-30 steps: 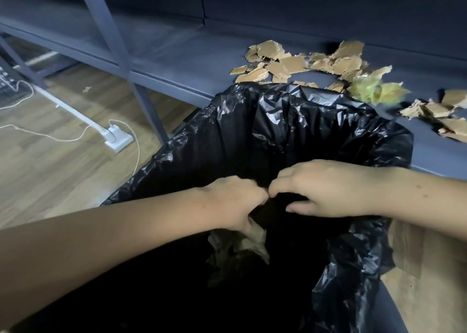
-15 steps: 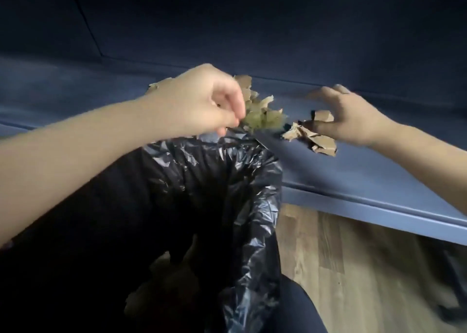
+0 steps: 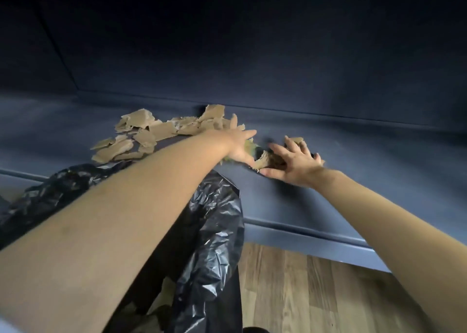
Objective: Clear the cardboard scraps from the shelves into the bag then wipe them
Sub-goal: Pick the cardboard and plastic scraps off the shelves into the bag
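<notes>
Several torn brown cardboard scraps (image 3: pixel 141 135) lie on the dark blue shelf (image 3: pixel 353 160), mostly to the left of my hands. My left hand (image 3: pixel 240 143) reaches over the shelf with fingers stretched, resting over a yellow-green cloth (image 3: pixel 249 146) that is mostly hidden under it. My right hand (image 3: pixel 294 159) lies spread, fingers splayed over a small clump of scraps (image 3: pixel 264 161) between the two hands. The black plastic bag (image 3: pixel 214 219) hangs open below the shelf's front edge, under my left forearm, with scraps visible inside it.
The shelf's dark blue back wall (image 3: pixel 252 54) rises behind the scraps. A wood-plank floor (image 3: pixel 316 294) shows below the shelf's front lip at lower right.
Both hands left the bag mouth, rose to the shelf and spread flat; the left hand uncurled beside the cloth, and the right hand slid left onto the small scrap clump.
</notes>
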A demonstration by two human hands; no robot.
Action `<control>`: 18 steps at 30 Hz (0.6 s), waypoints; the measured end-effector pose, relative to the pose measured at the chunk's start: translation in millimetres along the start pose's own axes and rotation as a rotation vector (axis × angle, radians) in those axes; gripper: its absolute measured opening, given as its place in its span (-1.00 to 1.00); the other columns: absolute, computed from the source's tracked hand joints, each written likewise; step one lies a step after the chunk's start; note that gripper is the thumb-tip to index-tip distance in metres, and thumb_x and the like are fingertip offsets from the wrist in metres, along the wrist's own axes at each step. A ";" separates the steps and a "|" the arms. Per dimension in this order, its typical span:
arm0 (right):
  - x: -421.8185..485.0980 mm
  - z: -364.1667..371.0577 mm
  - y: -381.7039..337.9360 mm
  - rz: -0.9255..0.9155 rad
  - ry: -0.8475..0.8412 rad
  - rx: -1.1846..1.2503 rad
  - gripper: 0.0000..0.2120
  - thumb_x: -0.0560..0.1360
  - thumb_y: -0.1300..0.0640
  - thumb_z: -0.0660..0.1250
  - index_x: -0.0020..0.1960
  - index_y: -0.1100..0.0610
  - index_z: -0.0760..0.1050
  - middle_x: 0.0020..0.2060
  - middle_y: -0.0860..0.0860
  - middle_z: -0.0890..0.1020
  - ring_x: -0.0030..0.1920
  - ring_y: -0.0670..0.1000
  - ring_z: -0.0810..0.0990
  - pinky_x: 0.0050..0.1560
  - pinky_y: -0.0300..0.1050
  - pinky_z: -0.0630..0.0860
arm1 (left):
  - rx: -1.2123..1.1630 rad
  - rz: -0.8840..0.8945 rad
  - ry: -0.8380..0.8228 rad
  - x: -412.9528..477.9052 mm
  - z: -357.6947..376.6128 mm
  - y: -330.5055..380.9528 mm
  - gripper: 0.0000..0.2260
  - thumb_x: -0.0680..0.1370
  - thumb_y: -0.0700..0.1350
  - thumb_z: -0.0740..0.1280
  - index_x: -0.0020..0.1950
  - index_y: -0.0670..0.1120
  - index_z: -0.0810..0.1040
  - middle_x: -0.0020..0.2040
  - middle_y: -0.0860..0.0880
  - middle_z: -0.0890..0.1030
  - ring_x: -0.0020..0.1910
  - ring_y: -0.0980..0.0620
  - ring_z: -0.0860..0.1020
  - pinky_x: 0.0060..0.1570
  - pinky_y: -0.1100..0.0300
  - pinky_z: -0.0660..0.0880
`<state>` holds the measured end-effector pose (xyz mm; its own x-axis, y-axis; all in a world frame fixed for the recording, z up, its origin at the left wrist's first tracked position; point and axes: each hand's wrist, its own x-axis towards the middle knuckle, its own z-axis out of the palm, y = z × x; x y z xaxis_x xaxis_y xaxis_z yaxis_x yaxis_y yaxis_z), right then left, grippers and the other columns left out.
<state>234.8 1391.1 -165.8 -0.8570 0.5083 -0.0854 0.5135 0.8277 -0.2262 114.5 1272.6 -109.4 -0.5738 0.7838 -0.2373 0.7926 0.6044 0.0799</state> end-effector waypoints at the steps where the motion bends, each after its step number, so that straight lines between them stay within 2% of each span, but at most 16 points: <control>1: 2.4 4.8 -0.8 -0.008 0.013 -0.007 -0.35 0.41 -0.38 0.13 0.43 -0.26 0.08 0.51 -0.11 -0.03 0.50 0.15 -0.15 0.38 0.33 -0.11 | 0.002 -0.014 0.002 6.2 6.0 0.2 -0.28 0.47 0.18 0.29 0.51 0.15 -0.02 0.54 -0.07 -0.22 0.50 -0.18 -0.25 0.43 -0.13 0.11; 3: 5.6 11.3 -0.5 -0.020 0.068 -0.003 -0.47 0.47 -0.33 0.08 0.40 -0.23 0.18 0.48 -0.11 0.10 0.49 0.16 -0.06 0.37 0.33 -0.10 | -0.018 -0.022 0.020 15.8 20.0 -0.5 -0.43 0.49 0.16 0.24 0.47 0.18 0.14 0.54 -0.05 -0.18 0.49 -0.26 -0.10 0.40 -0.17 0.17; 6: 6.2 13.9 1.4 -0.017 0.171 0.045 -0.58 0.50 -0.26 0.12 0.31 -0.15 0.33 0.40 -0.04 0.27 0.41 0.16 0.12 0.32 0.24 0.05 | -0.057 -0.002 0.120 22.6 35.1 -4.5 -0.60 0.50 0.18 0.23 0.31 0.14 0.36 0.54 -0.01 -0.05 0.43 -0.28 0.07 0.36 -0.17 0.19; 8: 5.2 13.8 1.0 -0.010 0.222 0.069 -0.64 0.50 -0.22 0.16 0.23 -0.11 0.39 0.35 -0.01 0.33 0.34 0.18 0.20 0.23 0.17 0.13 | -0.051 0.016 0.191 24.2 36.9 -6.8 -0.63 0.48 0.20 0.25 0.24 0.09 0.41 0.52 -0.04 0.06 0.41 -0.24 0.12 0.30 -0.11 0.24; 11: 3.5 13.6 -2.6 -0.032 0.281 0.089 -0.70 0.50 -0.15 0.22 0.16 -0.04 0.44 0.23 0.01 0.40 0.25 0.17 0.24 0.06 0.04 0.16 | -0.085 0.034 0.233 22.0 35.2 -8.2 -0.63 0.48 0.16 0.28 0.22 0.04 0.42 0.51 -0.06 0.11 0.39 -0.22 0.17 0.20 -0.06 0.31; 14: 0.4 12.2 -7.2 -0.050 0.315 0.120 -0.70 0.49 -0.08 0.26 0.17 0.01 0.42 0.14 0.03 0.44 0.20 0.17 0.30 0.05 -0.01 0.26 | -0.137 0.049 0.247 18.5 34.6 -8.4 -0.63 0.50 0.12 0.30 0.24 -0.01 0.42 0.51 -0.06 0.12 0.38 -0.20 0.18 -0.09 0.03 0.38; 18: -3.6 14.7 -20.6 -0.080 0.355 0.134 -0.78 0.53 0.08 0.19 0.15 0.10 0.41 0.01 0.11 0.49 -0.01 0.15 0.32 -0.03 -0.02 0.36 | -0.177 0.083 0.280 17.5 34.0 -7.6 -0.69 0.49 0.03 0.33 0.15 -0.09 0.44 0.44 -0.13 0.24 0.36 -0.21 0.25 0.09 0.05 0.37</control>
<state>226.7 1368.7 -175.1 -0.8132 0.5136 0.2737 0.4154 0.8416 -0.3452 105.5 1276.9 -147.1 -0.5625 0.8253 0.0498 0.8051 0.5330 0.2604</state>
